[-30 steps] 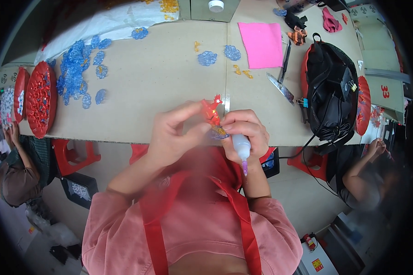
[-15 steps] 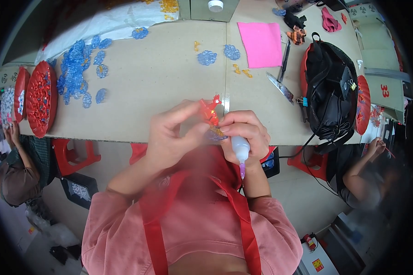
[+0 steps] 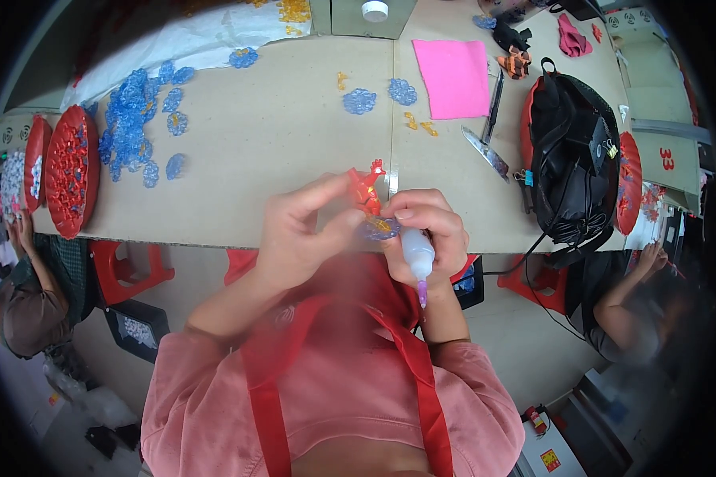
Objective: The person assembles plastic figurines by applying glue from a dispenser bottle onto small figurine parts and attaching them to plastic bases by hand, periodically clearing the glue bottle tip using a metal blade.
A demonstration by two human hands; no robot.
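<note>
We are holding a small glossy red plastic figurine with a crested head (image 3: pixel 366 191) near the front edge of the beige tabletop (image 3: pixel 278 143). Our left hand (image 3: pixel 298 230) is clamping its grip on the figurine between index finger and thumb, presumably so that the head is standing free. Our right hand (image 3: pixel 435 228) is closing around a translucent white plastic squeeze bottle with a purple nozzle (image 3: pixel 417 253), tip pointing down and toward us, probably to be keeping it clear of the pieces. That hand's thumb and index finger are also steadying a clear blue plastic disc with a yellow piece on top (image 3: pixel 382 230), just below the figurine; we are not managing to tell whether the two are touching.

At far left, a red oval dish (image 3: pixel 95 179) is holding many small red pieces, and a narrower red dish (image 3: pixel 38 139) is carrying whitish ones. Under the tabletop, a black rectangular bin (image 3: pixel 161 320) is containing white bits. A loose heap of clear blue plastic pieces (image 3: pixel 127 115) is lying beside the oval dish, perhaps for easy reaching
</note>
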